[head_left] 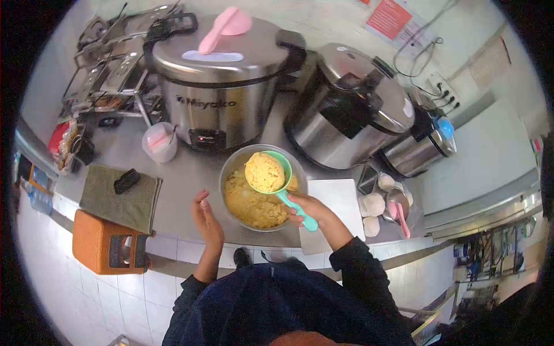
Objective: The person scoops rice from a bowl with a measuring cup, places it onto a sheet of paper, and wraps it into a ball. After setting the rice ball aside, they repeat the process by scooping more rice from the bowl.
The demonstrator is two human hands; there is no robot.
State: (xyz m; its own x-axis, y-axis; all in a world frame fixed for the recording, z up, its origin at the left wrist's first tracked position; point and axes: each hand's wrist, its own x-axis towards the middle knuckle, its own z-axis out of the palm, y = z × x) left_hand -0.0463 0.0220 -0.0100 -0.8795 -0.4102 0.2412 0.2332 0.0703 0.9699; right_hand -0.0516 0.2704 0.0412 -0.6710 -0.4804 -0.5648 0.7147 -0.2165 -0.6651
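My right hand is closed around the handle of a mint-green scoop. A rounded mound of yellow, crumbly food that looks like rice fills the scoop. The scoop is over a round metal bowl, which holds more of the same yellow food. To the left of the bowl, my left hand is raised with its fingers stretched out and nothing in it. A white board lies on the counter by my right hand.
A large Miyako rice cooker with a pink scoop on its lid stands behind the bowl. Right of it are more cookers. White rounded pieces and a small bowl with a pink-handled utensil sit right; a towel lies left.
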